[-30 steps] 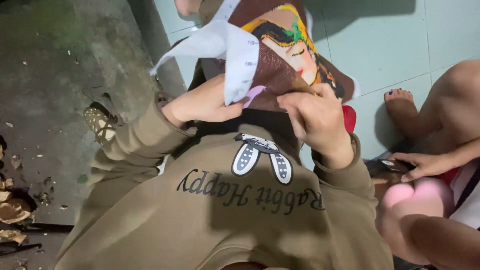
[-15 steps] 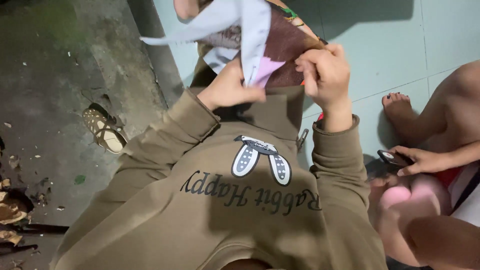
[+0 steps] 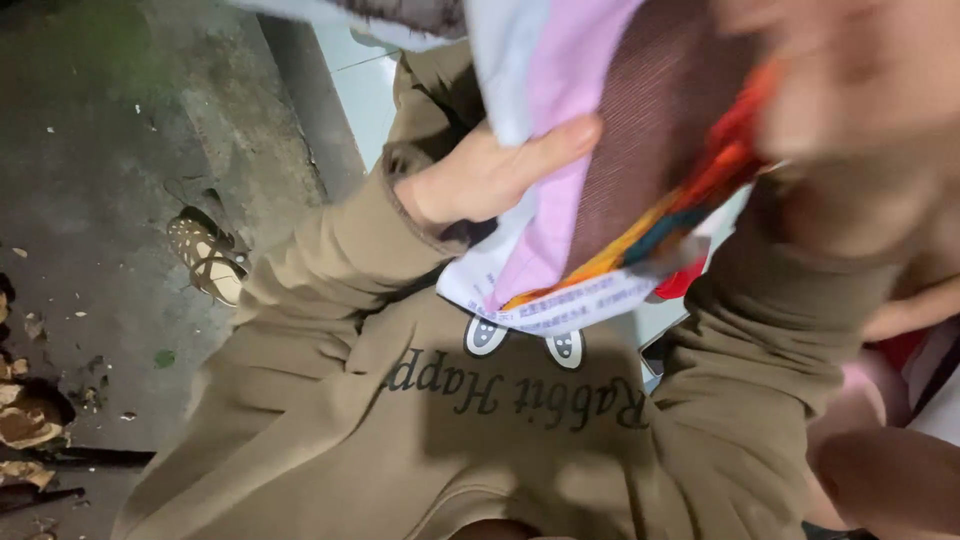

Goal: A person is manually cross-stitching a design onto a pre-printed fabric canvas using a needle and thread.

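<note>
- The left hand (image 3: 480, 180) is gripping a glossy printed bag with pale lilac, dark brown and orange-red panels (image 3: 610, 180), thumb pressed flat along the lilac panel and the other fingers tucked behind where I can't see them.
- The right hand (image 3: 850, 90) is up at the top right, really blurred and close to the lens. It looks like it's wrapping over the bag's brown side, but I honestly can't tell how tightly it's closing.
- The bag is hanging up in front of the chest, between both hands, above the front of a khaki-brown sweatshirt with a cartoon rabbit print (image 3: 520, 420). Its white bottom edge is dangling just over the rabbit's feet.
- Judging the handling: the film looks slippery and floppy, so pinching near a seam with both hands (rather than mid-panel) is probably going to give better control, and keeping it lower would help the view too.
- Off to the left, a tan patterned sandal (image 3: 205, 260) is lying on the dark grey concrete floor (image 3: 90, 180), well apart from the bag.
- Brown scraps and debris (image 3: 25, 420) are sitting at the far left edge.
- Another person's bare limb (image 3: 880, 470) is showing at the bottom right, not touching the bag.
</note>
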